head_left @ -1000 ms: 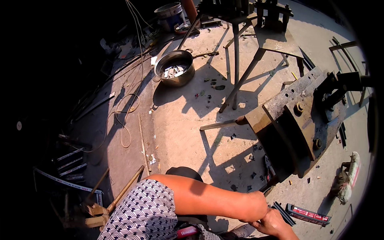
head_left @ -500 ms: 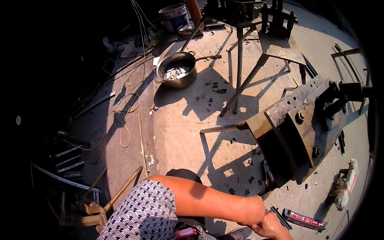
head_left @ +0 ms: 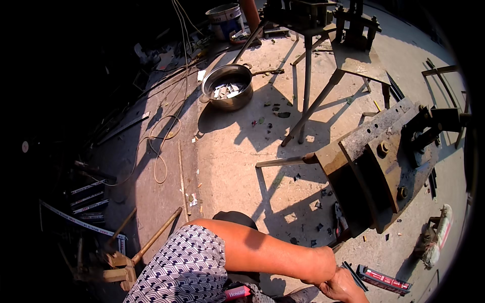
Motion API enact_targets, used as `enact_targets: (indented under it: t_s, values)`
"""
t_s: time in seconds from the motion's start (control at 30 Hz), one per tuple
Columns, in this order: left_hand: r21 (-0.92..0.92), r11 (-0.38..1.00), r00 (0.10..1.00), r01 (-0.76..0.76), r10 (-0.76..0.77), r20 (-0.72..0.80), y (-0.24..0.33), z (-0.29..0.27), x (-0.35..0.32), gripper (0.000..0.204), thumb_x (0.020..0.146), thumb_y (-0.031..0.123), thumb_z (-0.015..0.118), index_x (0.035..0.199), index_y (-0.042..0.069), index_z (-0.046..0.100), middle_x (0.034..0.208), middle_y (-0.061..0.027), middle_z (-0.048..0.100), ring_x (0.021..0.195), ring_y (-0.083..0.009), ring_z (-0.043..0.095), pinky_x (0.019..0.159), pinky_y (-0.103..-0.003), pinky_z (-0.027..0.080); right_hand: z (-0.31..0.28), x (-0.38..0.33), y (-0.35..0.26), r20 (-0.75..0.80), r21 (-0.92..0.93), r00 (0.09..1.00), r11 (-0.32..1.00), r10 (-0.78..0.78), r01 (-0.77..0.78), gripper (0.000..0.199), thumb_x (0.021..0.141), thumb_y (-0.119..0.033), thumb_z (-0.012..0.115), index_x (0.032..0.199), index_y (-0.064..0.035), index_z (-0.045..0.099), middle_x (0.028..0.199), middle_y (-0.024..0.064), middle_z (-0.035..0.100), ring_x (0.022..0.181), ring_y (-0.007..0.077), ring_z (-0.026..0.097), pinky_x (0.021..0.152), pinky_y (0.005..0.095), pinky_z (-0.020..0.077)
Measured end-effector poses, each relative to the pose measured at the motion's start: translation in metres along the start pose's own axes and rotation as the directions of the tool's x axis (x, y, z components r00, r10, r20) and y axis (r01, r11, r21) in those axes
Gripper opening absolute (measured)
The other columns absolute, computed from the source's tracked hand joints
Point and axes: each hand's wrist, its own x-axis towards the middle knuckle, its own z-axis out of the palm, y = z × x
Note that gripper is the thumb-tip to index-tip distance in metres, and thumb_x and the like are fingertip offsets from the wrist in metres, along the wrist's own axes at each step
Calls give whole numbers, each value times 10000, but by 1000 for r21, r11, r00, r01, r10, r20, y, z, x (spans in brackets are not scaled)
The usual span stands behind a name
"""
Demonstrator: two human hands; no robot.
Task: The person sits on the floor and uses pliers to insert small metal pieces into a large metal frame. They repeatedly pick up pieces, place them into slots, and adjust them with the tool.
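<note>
My left arm, bare below a patterned short sleeve, reaches across to the right. At its end my left hand (head_left: 346, 288) bends downward and the lower edge cuts it off. Its fingers are hidden, so what it holds, if anything, does not show. Just right of it lie a black bar with a red printed face (head_left: 385, 280) and thin dark strips (head_left: 354, 275). A red pack (head_left: 237, 292) shows at my patterned shirt. Beyond the arm stands a heavy rusty steel fixture (head_left: 376, 161) with bolts, and red-handled pliers (head_left: 341, 219) are beside its base. My right hand is out of view.
A metal pot (head_left: 228, 96) with pale pieces inside stands on the concrete floor ahead. Metal stands (head_left: 361, 63) and a bucket (head_left: 225, 22) are farther off. Cable loops (head_left: 160, 164), a wooden stick frame (head_left: 124, 272) and printed strips (head_left: 81, 222) lie left; a white-wrapped bundle (head_left: 435, 240), right.
The whole view has shifted slightly, so most of the floor objects appear a little farther right. My left arm and hand hold nearly the same place.
</note>
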Motion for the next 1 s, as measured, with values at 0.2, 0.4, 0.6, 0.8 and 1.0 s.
enact_targets:
  t_s: [0.2, 0.4, 0.6, 0.8, 1.0]
  values:
    - [-19, 1000, 1000, 18, -18, 1, 6, 2, -10, 83, 680, 161, 699, 705, 91, 735, 696, -88, 703, 700, -268, 701, 593, -402, 524, 9, 0, -7, 16, 2, 1000, 1000, 5, -5, 189, 847, -212, 681, 891, -28, 691, 790, 214, 678, 701, 361, 664, 631, 451, 524]
    - [15, 1000, 999, 5, -5, 38, 4, 1, -6, 83, 662, 128, 696, 711, 74, 735, 683, -111, 693, 677, -284, 691, 605, -400, 530, -3, 2, -6, 78, 23, 995, 998, -67, 65, 254, 861, -292, 670, 1005, -85, 686, 899, 187, 682, 824, 403, 664, 710, 459, 549]
    - [-84, 996, 999, 21, -24, -41, -1, -5, -17, 181, 735, 155, 680, 807, -5, 724, 815, -201, 697, 819, -361, 691, 711, -439, 547, -1, 4, 3, 51, 61, 990, 990, -130, 127, 299, 952, -317, 569, 1037, -31, 584, 864, 179, 645, 863, 404, 653, 732, 481, 536]
    - [3, 1000, 996, 19, -19, -89, 3, -2, -11, 208, 839, 195, 632, 898, 1, 678, 864, -189, 679, 819, -355, 682, 735, -446, 544, 1, -7, 3, -3, 80, 994, 990, -114, 114, 325, 990, -365, 520, 1033, -49, 576, 837, 187, 650, 843, 409, 659, 720, 498, 539]
    - [-12, 1000, 999, -19, 18, -40, 2, 8, -6, 296, 940, 290, 586, 858, 15, 660, 846, -172, 670, 788, -353, 670, 708, -451, 539, 21, -13, 8, -113, 108, 986, 985, -126, 138, 393, 975, -380, 529, 868, -13, 623, 828, 202, 663, 787, 431, 655, 689, 505, 535]
